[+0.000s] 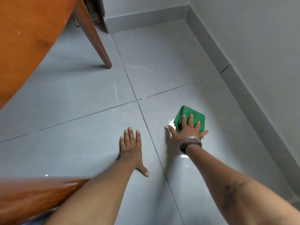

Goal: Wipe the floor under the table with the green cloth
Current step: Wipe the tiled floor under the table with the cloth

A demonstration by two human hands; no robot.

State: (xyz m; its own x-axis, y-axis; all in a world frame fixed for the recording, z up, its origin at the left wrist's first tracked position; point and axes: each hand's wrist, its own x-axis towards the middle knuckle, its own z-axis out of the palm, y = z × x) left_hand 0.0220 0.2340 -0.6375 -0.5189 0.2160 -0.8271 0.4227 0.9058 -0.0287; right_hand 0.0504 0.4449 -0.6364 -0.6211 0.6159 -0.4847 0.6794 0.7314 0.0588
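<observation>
The folded green cloth (pixel 195 115) lies flat on the grey tiled floor (pixel 84 88), right of centre. My right hand (pixel 188 129) presses on its near half with fingers spread; bangles circle the wrist. Flat on the bare tile, palm down, my left hand (pixel 131 148) rests left of the cloth with fingers apart and nothing in it. The orange wooden table (pixel 27 38) hangs over the upper left, and one of its legs (pixel 95 36) reaches the floor well beyond both hands.
A grey skirting board (pixel 243 88) and wall run along the right side and meet another wall at the far corner. A glossy orange wooden part (pixel 32 195) sits at the lower left by my left forearm. Grout lines cross the floor between the hands.
</observation>
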